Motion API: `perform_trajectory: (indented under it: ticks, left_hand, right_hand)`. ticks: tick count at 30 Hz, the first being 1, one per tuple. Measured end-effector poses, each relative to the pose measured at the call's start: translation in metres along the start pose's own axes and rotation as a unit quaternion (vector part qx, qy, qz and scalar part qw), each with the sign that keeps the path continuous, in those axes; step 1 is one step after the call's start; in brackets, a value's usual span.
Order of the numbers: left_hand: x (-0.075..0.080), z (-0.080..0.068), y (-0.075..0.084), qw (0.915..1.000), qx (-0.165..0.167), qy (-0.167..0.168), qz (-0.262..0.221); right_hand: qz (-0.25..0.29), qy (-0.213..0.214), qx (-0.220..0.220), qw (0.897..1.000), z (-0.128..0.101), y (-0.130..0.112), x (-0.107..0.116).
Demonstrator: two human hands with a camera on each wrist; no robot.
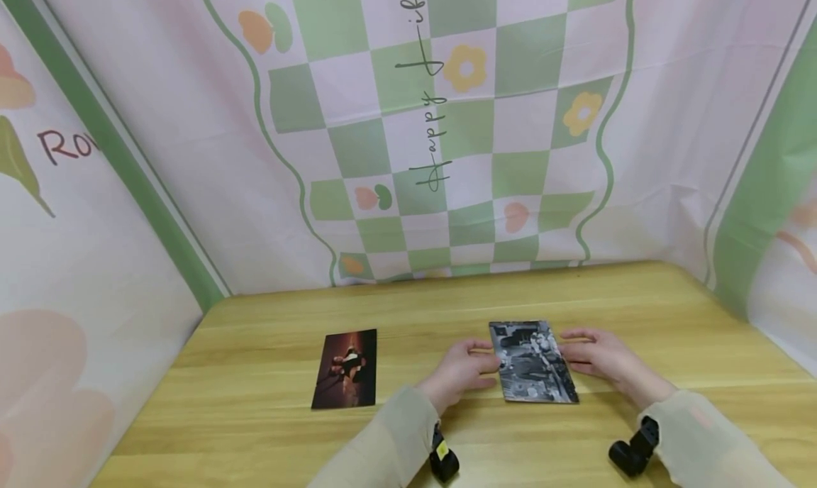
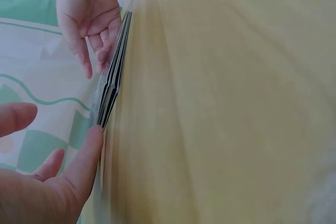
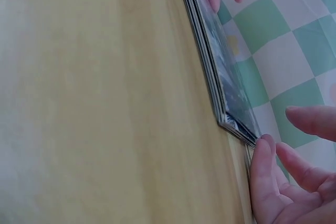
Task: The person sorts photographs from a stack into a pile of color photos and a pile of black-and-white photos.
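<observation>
A stack of photo cards (image 1: pixel 535 362) lies on the table, its top one a black-and-white picture of people. In the left wrist view the layered edges of the stack (image 2: pixel 113 85) show. My left hand (image 1: pixel 461 372) is at the stack's left side, a fingertip touching its edge, fingers loosely extended. On the opposite side my right hand (image 1: pixel 603 358) touches the right edge with relaxed fingertips. A fingertip (image 3: pixel 265 142) rests at the stack's corner in the right wrist view. Neither hand curls round the cards.
A dark reddish photo card (image 1: pixel 347 369) lies flat on the wooden table (image 1: pixel 255 431), left of the stack. Behind the table hangs a green-and-white checked cloth (image 1: pixel 434 133). Black wrist cameras (image 1: pixel 633 448) sit below both hands.
</observation>
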State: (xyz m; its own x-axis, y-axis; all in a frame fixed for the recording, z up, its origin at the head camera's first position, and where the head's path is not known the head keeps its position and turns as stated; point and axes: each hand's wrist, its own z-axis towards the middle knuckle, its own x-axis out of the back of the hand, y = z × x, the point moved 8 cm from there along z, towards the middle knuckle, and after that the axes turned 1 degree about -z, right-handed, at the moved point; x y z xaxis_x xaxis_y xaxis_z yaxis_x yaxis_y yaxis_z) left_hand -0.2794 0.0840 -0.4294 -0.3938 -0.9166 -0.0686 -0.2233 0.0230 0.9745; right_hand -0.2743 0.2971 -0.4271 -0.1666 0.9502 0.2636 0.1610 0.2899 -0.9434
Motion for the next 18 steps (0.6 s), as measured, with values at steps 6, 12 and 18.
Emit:
perform_trajectory:
  ticks: [6, 12, 18]
  left_hand:
    - [0.0014, 0.0002, 0.0007, 1.0, 0.0, 0.007, -0.001]
    - [0.0015, -0.0003, 0.0019, 0.9999, -0.002, 0.014, -0.007]
    - [-0.0005, 0.0014, 0.0027, 0.9995, -0.011, 0.02, -0.022]
  right_hand:
    - [0.023, 0.002, -0.003, 1.0, 0.0, 0.0002, 0.0008]
    - [0.007, 0.008, -0.003, 1.0, -0.0011, -0.001, -0.0015]
    - [0.003, 0.013, -0.007, 1.0, -0.0007, -0.0009, -0.0031]
